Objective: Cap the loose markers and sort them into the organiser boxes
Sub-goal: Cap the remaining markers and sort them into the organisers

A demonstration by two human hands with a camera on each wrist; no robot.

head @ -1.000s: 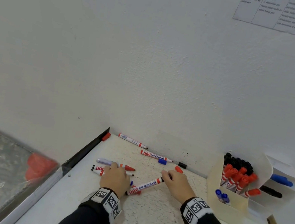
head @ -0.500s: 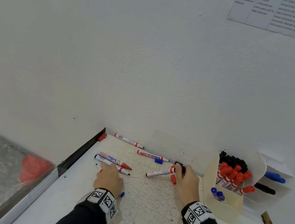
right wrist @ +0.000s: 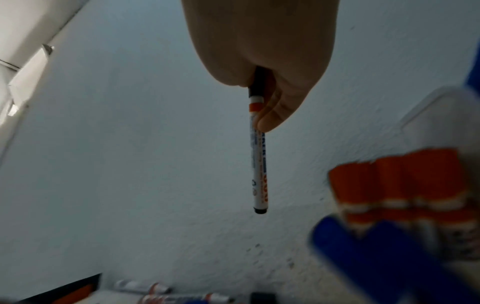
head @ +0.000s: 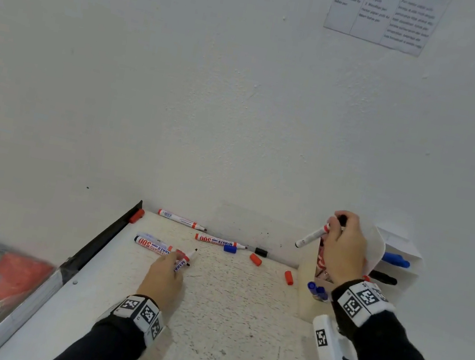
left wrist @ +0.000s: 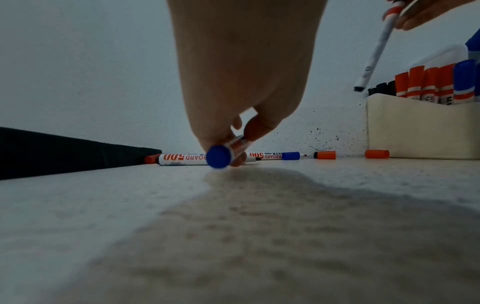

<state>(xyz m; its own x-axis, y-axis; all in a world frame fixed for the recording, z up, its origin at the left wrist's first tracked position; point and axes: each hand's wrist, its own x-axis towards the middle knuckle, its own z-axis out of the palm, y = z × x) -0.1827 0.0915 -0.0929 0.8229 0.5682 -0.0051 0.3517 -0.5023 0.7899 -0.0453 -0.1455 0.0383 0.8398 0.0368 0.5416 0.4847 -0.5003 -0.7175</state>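
White speckled table [head: 221, 319]: left hand [head: 163, 278] pinches a blue-ended marker [left wrist: 226, 153]; at 2 o'clock, right hand [head: 344, 249] grips a black-capped marker [head: 313, 236]

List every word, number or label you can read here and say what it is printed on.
"BOARD 500": marker on the table beside the left hand.
"500 MARKER": marker near the wall.
"MARKE": marker in the left hand, partly hidden.
Marker in the right hand: print too blurred.
Paper sheet on the wall: text too small.
Wrist bands: coded squares, no words.
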